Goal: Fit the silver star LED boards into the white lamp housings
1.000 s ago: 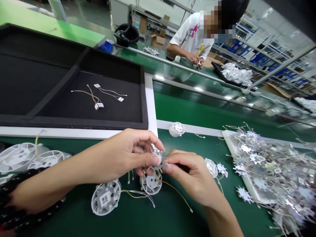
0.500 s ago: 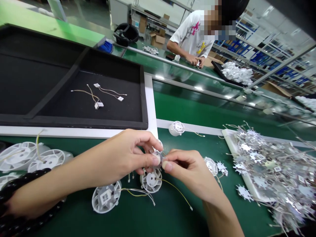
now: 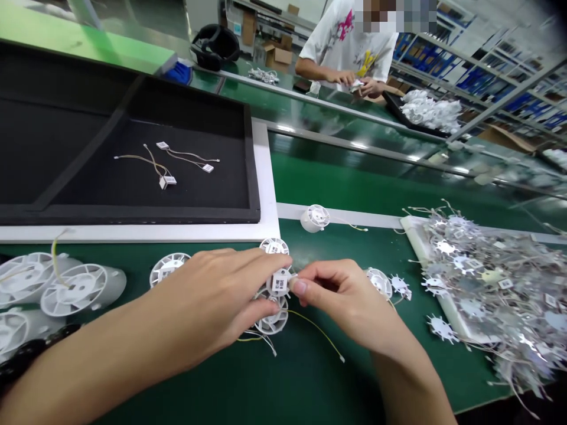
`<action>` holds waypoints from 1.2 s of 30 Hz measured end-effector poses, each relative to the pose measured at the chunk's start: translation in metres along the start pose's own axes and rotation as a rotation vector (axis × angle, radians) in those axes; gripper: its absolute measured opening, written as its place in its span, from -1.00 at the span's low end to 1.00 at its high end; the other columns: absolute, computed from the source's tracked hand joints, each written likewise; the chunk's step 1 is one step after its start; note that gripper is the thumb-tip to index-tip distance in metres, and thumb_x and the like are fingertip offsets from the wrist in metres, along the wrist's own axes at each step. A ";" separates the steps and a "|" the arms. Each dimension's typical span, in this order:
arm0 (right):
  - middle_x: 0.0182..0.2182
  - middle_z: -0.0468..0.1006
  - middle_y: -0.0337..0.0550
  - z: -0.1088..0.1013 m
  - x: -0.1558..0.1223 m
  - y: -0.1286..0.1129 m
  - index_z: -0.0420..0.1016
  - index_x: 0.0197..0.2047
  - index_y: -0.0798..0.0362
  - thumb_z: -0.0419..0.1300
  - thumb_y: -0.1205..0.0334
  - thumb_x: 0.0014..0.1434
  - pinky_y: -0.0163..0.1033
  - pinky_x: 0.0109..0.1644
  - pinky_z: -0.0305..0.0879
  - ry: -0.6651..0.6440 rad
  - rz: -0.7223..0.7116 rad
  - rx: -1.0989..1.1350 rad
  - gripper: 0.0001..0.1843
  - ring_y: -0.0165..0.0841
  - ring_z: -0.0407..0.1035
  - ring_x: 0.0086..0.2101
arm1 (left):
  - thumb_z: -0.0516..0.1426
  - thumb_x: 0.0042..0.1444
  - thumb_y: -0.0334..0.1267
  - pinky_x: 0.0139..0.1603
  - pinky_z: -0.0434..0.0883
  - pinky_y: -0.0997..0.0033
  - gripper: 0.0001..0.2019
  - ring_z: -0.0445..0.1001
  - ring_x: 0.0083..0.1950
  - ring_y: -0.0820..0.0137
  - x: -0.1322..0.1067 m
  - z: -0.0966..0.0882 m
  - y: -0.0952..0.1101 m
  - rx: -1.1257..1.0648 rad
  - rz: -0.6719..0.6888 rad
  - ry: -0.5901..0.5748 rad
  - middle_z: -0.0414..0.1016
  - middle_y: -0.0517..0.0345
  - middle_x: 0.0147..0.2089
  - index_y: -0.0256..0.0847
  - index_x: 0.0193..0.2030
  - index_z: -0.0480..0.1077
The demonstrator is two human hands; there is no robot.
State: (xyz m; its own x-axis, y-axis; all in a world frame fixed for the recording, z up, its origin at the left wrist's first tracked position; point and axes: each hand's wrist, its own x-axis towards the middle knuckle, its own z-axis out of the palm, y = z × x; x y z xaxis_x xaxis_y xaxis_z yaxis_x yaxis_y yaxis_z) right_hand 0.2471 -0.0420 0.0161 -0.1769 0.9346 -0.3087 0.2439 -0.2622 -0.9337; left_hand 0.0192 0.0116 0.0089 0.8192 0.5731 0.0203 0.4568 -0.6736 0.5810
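Green table [image 3: 310, 378] beneath me; my left hand [image 3: 221, 295] and right hand [image 3: 341, 298] pinch a small white board [image 3: 279, 282] between their fingertips, just above a white housing [image 3: 272, 321]. A careless tug could snag the yellow wire [image 3: 316, 333] and tear it loose.

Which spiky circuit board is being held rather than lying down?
The board pinched between the left hand and right hand; the others lie loose on the green bench or heaped on the white tray.
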 end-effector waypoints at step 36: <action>-0.58 0.33 -0.38 0.002 -0.002 0.006 0.28 -0.52 0.02 0.27 0.04 0.28 -0.32 -0.49 0.00 -0.170 0.242 -0.444 -0.58 -0.48 0.11 -0.52 | 0.50 -0.03 -0.13 -0.34 0.48 0.08 -0.52 0.63 -0.24 0.16 -0.006 0.033 0.001 0.351 0.186 0.114 0.67 0.16 -0.11 -0.23 -0.03 0.49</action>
State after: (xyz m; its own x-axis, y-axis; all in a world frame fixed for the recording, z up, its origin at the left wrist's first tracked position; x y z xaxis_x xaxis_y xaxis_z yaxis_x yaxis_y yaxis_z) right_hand 0.2472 -0.0457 0.0111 -0.2091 0.7981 -0.5651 0.6705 -0.3037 -0.6769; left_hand 0.0257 -0.0079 -0.0173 0.8643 0.4613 0.2004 0.4111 -0.8775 0.2469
